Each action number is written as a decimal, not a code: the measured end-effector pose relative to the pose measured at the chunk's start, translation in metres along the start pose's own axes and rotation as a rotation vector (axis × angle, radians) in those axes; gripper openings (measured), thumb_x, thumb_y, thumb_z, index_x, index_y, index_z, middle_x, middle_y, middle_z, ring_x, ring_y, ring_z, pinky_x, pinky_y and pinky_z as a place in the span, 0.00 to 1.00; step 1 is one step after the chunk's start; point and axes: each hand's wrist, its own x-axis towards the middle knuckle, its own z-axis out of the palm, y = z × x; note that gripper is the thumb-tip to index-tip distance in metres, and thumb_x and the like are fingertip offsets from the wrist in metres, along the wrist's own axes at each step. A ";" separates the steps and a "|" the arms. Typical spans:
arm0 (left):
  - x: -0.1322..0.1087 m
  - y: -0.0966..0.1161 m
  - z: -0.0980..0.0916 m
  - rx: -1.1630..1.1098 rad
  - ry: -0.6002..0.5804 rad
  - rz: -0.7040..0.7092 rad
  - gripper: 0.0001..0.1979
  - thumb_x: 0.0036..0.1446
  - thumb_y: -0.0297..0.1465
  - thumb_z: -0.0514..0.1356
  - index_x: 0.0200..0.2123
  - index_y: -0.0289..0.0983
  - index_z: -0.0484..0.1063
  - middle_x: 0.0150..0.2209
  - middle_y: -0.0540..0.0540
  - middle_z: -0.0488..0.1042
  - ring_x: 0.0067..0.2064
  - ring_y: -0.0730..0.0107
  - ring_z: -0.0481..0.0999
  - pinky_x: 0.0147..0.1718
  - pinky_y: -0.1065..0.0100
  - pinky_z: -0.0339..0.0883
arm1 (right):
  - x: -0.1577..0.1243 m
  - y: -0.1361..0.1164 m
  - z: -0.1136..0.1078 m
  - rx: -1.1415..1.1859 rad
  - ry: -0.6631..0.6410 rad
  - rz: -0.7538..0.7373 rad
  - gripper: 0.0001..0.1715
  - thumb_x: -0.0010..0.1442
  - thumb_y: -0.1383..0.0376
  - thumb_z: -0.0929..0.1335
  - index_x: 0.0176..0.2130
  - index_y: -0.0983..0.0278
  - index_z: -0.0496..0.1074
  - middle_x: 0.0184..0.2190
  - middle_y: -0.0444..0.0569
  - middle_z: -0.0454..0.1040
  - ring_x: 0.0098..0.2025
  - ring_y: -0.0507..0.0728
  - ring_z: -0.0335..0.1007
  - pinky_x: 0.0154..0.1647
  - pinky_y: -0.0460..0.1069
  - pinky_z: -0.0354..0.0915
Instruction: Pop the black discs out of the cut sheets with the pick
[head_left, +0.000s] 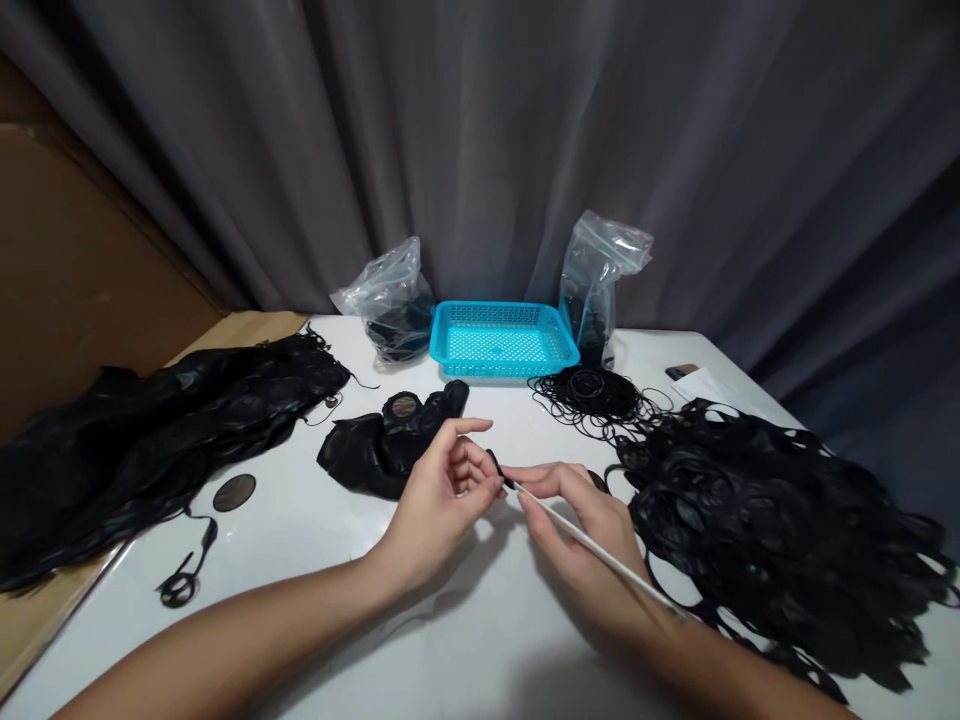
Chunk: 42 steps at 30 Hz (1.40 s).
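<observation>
Clock taken from the hands, 12 = away from the wearer. Brown cardboard panel [82, 220] at 10, heap of glossy black sheeting [165, 430] just in front of it. Curled black strip [180, 588] at 8, dark translucent disc [235, 492] at 9. Crumpled black sheet piece [360, 450] at 10, just beyond the left hand [442, 492]. Clear zip bag with black contents [394, 325] at 11. Left hand pinches a small black piece [494, 463] between thumb and finger, at dial center. Turquoise perforated basket [504, 369] at 12, grey curtain [480, 150] behind. Right hand [592, 520] grips a thin white stick [607, 560], tip at the black piece (can't tell if it's inside it). Second clear bag [596, 280] at 1, tangled black cord [589, 395] below it, heap of black looped offcuts [772, 530] at 3.
</observation>
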 end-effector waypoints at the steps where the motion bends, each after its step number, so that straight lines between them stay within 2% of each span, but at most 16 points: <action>1: 0.000 0.000 0.000 -0.001 0.006 0.001 0.23 0.57 0.28 0.64 0.55 0.39 0.62 0.34 0.51 0.70 0.36 0.72 0.70 0.38 0.69 0.65 | 0.000 0.000 0.001 -0.025 0.016 -0.043 0.06 0.65 0.67 0.65 0.34 0.59 0.68 0.42 0.48 0.80 0.44 0.58 0.75 0.44 0.53 0.68; 5: -0.001 0.000 0.002 0.004 0.022 0.004 0.23 0.57 0.28 0.64 0.55 0.39 0.63 0.33 0.51 0.69 0.35 0.72 0.69 0.36 0.70 0.64 | 0.000 0.000 0.004 -0.086 0.046 -0.172 0.07 0.65 0.71 0.64 0.36 0.59 0.67 0.41 0.47 0.80 0.41 0.57 0.75 0.43 0.53 0.67; 12: -0.003 0.001 0.004 0.002 0.025 0.033 0.25 0.58 0.26 0.63 0.58 0.40 0.61 0.33 0.52 0.69 0.35 0.73 0.67 0.38 0.70 0.63 | -0.002 0.004 0.010 -0.143 0.051 -0.278 0.08 0.65 0.74 0.63 0.40 0.61 0.66 0.41 0.50 0.78 0.41 0.57 0.74 0.46 0.55 0.62; 15: -0.005 0.002 0.004 0.009 0.007 0.040 0.28 0.58 0.24 0.62 0.59 0.41 0.59 0.33 0.52 0.69 0.36 0.73 0.68 0.38 0.70 0.63 | -0.001 0.007 0.009 -0.181 0.042 -0.255 0.08 0.66 0.74 0.63 0.40 0.61 0.66 0.42 0.50 0.78 0.42 0.57 0.74 0.46 0.56 0.62; 20: -0.003 0.002 0.003 -0.057 -0.019 0.018 0.29 0.57 0.24 0.62 0.60 0.40 0.58 0.33 0.52 0.68 0.35 0.73 0.68 0.37 0.70 0.63 | 0.004 0.009 0.001 -0.160 0.088 -0.134 0.06 0.67 0.71 0.64 0.39 0.59 0.66 0.42 0.48 0.78 0.45 0.58 0.73 0.47 0.54 0.63; 24: 0.001 -0.002 0.003 -0.130 0.006 -0.027 0.27 0.55 0.25 0.62 0.58 0.39 0.60 0.35 0.51 0.69 0.37 0.72 0.71 0.41 0.67 0.65 | 0.003 0.008 -0.003 -0.117 0.082 -0.087 0.06 0.66 0.71 0.64 0.39 0.59 0.67 0.43 0.46 0.78 0.46 0.56 0.73 0.48 0.53 0.63; 30: 0.002 -0.010 0.002 -0.116 -0.009 -0.017 0.25 0.58 0.30 0.65 0.57 0.40 0.61 0.38 0.49 0.70 0.41 0.70 0.72 0.42 0.67 0.66 | 0.001 0.005 0.000 -0.120 0.055 -0.115 0.06 0.66 0.70 0.64 0.37 0.60 0.66 0.41 0.45 0.78 0.44 0.56 0.72 0.45 0.52 0.63; 33: 0.004 -0.012 0.001 -0.115 -0.009 -0.026 0.27 0.56 0.31 0.68 0.56 0.40 0.62 0.37 0.50 0.70 0.39 0.72 0.71 0.39 0.70 0.66 | 0.001 0.003 0.003 -0.139 0.037 -0.151 0.06 0.66 0.71 0.64 0.37 0.61 0.66 0.39 0.45 0.78 0.42 0.55 0.72 0.45 0.52 0.63; 37: 0.007 -0.013 -0.003 -0.116 -0.027 -0.048 0.25 0.56 0.30 0.68 0.54 0.39 0.64 0.34 0.52 0.70 0.36 0.74 0.71 0.37 0.71 0.66 | 0.002 0.001 0.007 -0.159 0.012 -0.163 0.07 0.66 0.72 0.62 0.37 0.61 0.67 0.38 0.47 0.78 0.42 0.55 0.73 0.47 0.52 0.64; 40: 0.016 -0.011 -0.010 -0.074 -0.077 -0.047 0.25 0.57 0.30 0.66 0.55 0.38 0.62 0.33 0.52 0.71 0.35 0.73 0.73 0.37 0.70 0.66 | 0.009 0.004 -0.003 -0.164 0.019 -0.099 0.07 0.67 0.69 0.62 0.36 0.61 0.67 0.40 0.47 0.78 0.44 0.56 0.73 0.46 0.52 0.65; 42: 0.030 -0.006 -0.017 -0.010 -0.109 0.001 0.24 0.57 0.29 0.65 0.55 0.38 0.62 0.32 0.52 0.71 0.36 0.71 0.74 0.39 0.68 0.68 | 0.014 0.009 -0.020 -0.211 0.093 -0.021 0.08 0.67 0.65 0.63 0.35 0.60 0.69 0.42 0.47 0.79 0.46 0.58 0.73 0.46 0.52 0.65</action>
